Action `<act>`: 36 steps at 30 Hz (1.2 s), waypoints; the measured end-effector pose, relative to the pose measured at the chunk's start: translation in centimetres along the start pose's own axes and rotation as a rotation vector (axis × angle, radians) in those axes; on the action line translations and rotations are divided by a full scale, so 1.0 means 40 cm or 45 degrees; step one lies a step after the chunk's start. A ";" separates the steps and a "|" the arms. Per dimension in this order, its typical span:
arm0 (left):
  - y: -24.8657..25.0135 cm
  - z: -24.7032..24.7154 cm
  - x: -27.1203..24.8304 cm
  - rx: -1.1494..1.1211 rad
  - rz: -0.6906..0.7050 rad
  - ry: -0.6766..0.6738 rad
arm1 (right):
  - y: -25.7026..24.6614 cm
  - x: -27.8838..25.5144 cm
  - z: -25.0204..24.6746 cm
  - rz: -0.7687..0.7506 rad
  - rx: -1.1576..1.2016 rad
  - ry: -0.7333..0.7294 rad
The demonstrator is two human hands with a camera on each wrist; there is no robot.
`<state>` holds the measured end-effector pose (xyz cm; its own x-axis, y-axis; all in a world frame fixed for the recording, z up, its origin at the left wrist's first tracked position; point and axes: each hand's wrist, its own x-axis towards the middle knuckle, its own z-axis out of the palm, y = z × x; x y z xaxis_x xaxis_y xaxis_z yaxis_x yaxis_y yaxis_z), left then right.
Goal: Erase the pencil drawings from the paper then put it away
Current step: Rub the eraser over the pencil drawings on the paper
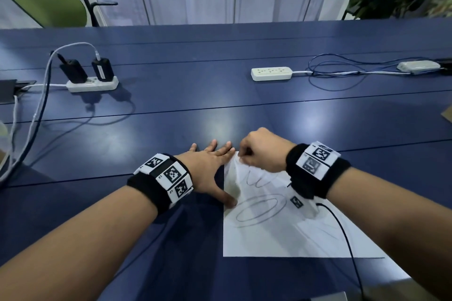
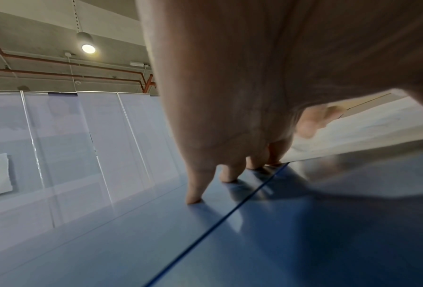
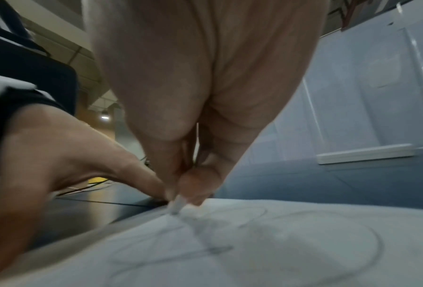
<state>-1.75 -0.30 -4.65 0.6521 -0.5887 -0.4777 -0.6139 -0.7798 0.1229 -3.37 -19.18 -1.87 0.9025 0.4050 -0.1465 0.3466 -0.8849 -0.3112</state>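
From the head view, the paper (image 1: 281, 234) lies flat on the blue table (image 1: 220, 110), near its front edge, with pencil loops (image 1: 259, 210) drawn across it. The left hand (image 1: 208, 168) is spread flat, fingers straight, its thumb and forefinger touching the sheet's left edge and far corner, the rest on the table. The right hand (image 1: 261, 151) is curled over the far corner, pinching something small. The left wrist view shows the straight fingertips (image 2: 194, 200) planted on the table beside the sheet's edge. In the right wrist view a pale eraser (image 3: 177, 205) sticks out between the pinching thumb and fingers, its tip on the paper at a pencil line. The sheet looks thin, light and floppy, and is creased near the corner, so it would likely slide or wrinkle under rubbing unless pinned close to the eraser. For putting away, an edge or corner is the likeliest place to lift it.
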 end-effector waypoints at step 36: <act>0.002 -0.006 -0.009 -0.017 0.007 -0.032 | 0.051 -0.003 0.004 0.020 0.081 0.001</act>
<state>-1.94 -0.21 -4.25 0.6372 -0.5879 -0.4984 -0.6114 -0.7793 0.1375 -2.82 -21.01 -2.63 0.9080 0.3908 -0.1511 0.3152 -0.8747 -0.3681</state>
